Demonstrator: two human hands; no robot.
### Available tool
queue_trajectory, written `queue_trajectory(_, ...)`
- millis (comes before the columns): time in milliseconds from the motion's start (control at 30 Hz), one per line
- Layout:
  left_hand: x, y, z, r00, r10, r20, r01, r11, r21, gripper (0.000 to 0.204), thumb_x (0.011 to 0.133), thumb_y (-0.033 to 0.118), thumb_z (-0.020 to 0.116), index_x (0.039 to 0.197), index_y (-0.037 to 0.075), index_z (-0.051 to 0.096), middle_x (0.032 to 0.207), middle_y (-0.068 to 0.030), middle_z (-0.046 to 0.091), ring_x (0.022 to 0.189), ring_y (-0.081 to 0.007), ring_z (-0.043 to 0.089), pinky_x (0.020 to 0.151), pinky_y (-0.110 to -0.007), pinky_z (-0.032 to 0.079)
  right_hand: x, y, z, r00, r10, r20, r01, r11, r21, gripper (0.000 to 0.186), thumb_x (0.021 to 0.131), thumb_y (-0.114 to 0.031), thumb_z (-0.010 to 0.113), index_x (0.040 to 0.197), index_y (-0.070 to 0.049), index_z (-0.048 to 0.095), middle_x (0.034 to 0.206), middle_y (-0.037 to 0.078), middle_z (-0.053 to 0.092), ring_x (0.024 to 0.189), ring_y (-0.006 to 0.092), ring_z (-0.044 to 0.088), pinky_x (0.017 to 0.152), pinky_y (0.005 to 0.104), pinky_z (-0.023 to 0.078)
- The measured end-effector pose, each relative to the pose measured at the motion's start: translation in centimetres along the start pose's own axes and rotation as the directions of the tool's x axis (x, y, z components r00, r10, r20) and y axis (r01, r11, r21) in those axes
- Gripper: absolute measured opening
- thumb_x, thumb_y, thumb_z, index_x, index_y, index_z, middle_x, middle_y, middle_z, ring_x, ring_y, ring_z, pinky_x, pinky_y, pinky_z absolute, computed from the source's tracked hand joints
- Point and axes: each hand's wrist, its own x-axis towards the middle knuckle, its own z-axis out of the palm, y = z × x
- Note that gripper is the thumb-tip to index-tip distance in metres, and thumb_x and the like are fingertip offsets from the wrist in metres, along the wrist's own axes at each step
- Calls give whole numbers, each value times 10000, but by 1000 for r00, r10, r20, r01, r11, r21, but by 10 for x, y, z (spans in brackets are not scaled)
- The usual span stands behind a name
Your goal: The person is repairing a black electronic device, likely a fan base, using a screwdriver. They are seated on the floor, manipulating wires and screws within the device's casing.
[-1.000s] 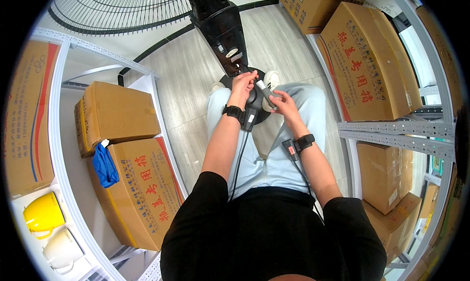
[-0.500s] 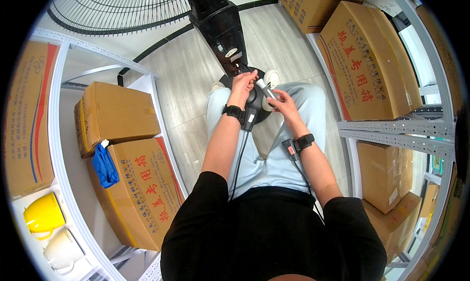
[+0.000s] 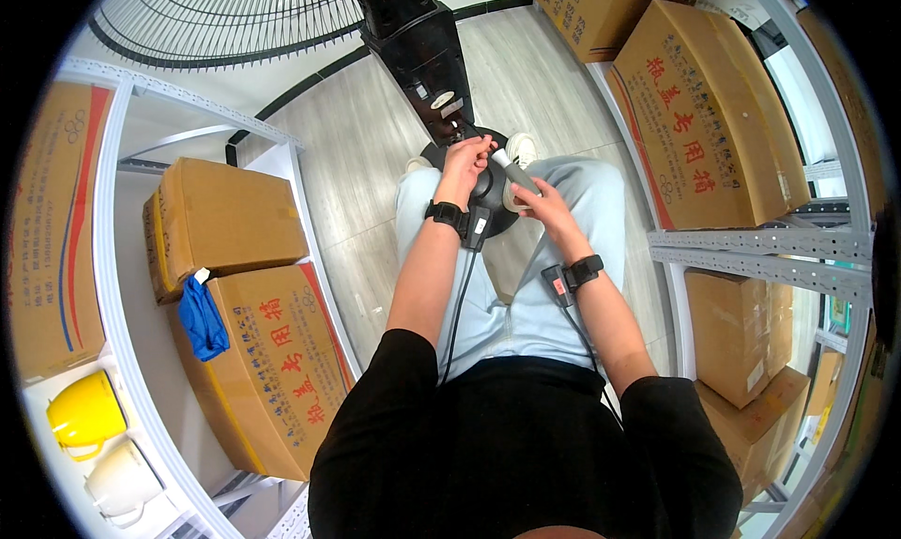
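A: How do the hands stand?
B: Right hand [image 3: 547,204]: fingers closed around a grey-and-white tool [image 3: 518,176], pale end angled toward the left hand [image 3: 462,168]. Left fingertips bunched near the fan post [image 3: 436,74]; whether they pinch anything, I cannot tell.
A: Sound practice?
B: Steady the left hand; keep the tool's tip aligned, the wrist cable [image 3: 456,314] slack.
A: Margins?
B: Knees [image 3: 582,196] crowd the hands; floor [image 3: 352,201] separates them from shelving [image 3: 760,260].

There are two hands [image 3: 464,169] [image 3: 548,208], two mugs [image 3: 86,409] [image 3: 122,481], one fan [image 3: 420,58]
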Motion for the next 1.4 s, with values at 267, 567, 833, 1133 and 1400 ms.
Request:
queue_trajectory(267, -1, -3, 4, 996, 32, -79, -28, 998, 55, 176, 856, 90, 678, 950, -38, 602, 832, -99, 655, 585, -53, 469, 453, -169, 340, 0, -1, -5, 997, 71, -5, -69, 981, 181, 457, 904, -410, 612, 1134, -26, 519, 846, 64, 665, 681, 116, 636, 592, 228, 509)
queue_trajectory(567, 1, 0, -1, 1000, 5, 26, -5, 1000, 5, 175, 892, 57, 611, 1034, -47, 600, 904, -135, 654, 596, -53, 465, 460, -166, 342, 3, 0, 0, 999, -8, -45, 12, 997, 72, 524, 896, -462, 601, 1166, -23, 508, 864, 48, 625, 725, 113, 634, 585, 211, 492)
queue_trajectory(833, 2, -4, 1, 994, 26, -111, -27, 1000, -10, 262, 798, 72, 742, 985, -37, 595, 787, -84, 642, 569, -47, 452, 436, -171, 320, -2, -3, -7, 997, 67, 39, -74, 974, 215, 457, 908, -375, 614, 1166, -15, 502, 916, 77, 650, 751, 129, 649, 598, 222, 506)
queue_trajectory(1133, 3, -4, 2, 992, 21, -125, -21, 1000, 4, 252, 775, 62, 765, 941, -19, 594, 755, -68, 615, 543, -53, 466, 402, -165, 323, 0, 3, 1, 989, -123, -76, 120, 992, -50, 450, 920, -369, 602, 1168, -3, 518, 876, 43, 635, 779, 126, 647, 613, 220, 510)
queue_trajectory(1400, 0, 0, 1, 1000, -7, 8, 7, 1000, 6, 127, 846, 78, 690, 910, 8, 605, 798, -70, 642, 567, -45, 460, 426, -163, 326, 8, 7, -13, 995, 96, 21, -98, 973, 210, 455, 930, -381, 581, 1174, -3, 519, 877, 43, 623, 710, 125, 651, 599, 226, 518)
